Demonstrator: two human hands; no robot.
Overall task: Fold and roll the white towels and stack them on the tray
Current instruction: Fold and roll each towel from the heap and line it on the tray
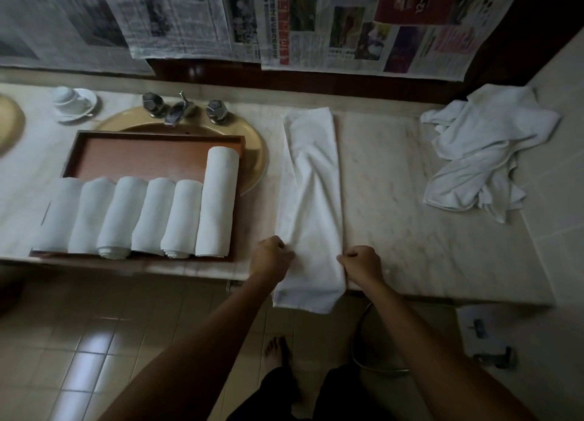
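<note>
A white towel [311,199] lies folded into a long narrow strip on the marble counter [395,174], and its near end hangs a little over the front edge. The left hand [272,256] pinches the left edge of the strip with curled fingers, and the right hand [361,264] grips the right edge in the same way, both close to the counter's front edge. To the left, a wooden tray [132,150] sits over a yellow sink [252,145] and carries six rolled towels [139,216] side by side. At the far right of the counter lies a loose pile of towels [483,155]. Behind the sink stands a faucet [178,110], and further left a cup on a saucer [73,102].
</note>
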